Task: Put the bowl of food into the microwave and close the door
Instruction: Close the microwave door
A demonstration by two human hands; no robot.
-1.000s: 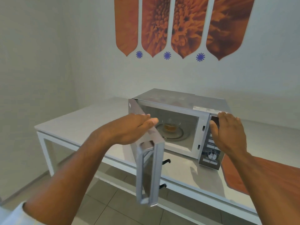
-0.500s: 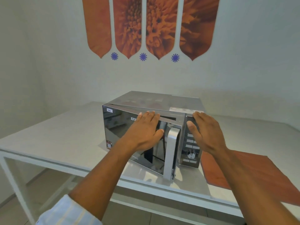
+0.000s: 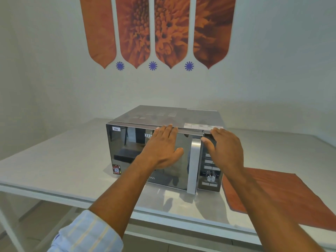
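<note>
On a pale grey table (image 3: 54,160) with a white frame, set against a plain white wall, we see the microwave (image 3: 163,142) standing near the back edge. Above it on the wall hang four orange flower panels (image 3: 156,30) shaped like downward points, with three small blue star marks (image 3: 152,65) between their tips. To the right of the microwave, an orange-brown mat (image 3: 283,195) lies flat on the table, its near corner reaching toward us. Below the tabletop we glimpse a tiled floor (image 3: 45,215).

We find the microwave sitting with its long axis running left to right across our view, its front facing us and turned a little to our left. Its mirrored door (image 3: 131,148) lies flush with the body, shut, with a small "Veg" label (image 3: 115,128) at the upper left and a silver vertical handle (image 3: 194,160) at its right edge. The control panel, with its round knob (image 3: 210,177), is on the right end. We cannot see the bowl of food through the reflective glass.

Our left hand (image 3: 161,150) lies flat and spread against the door glass, fingers pointing up toward the top edge, grasping nothing. Our right hand (image 3: 225,151) rests loose and unclenched over the top of the control panel, its thumb by the handle's upper end, also holding nothing. A striped light-blue sleeve (image 3: 85,235) covers the left forearm near us.
</note>
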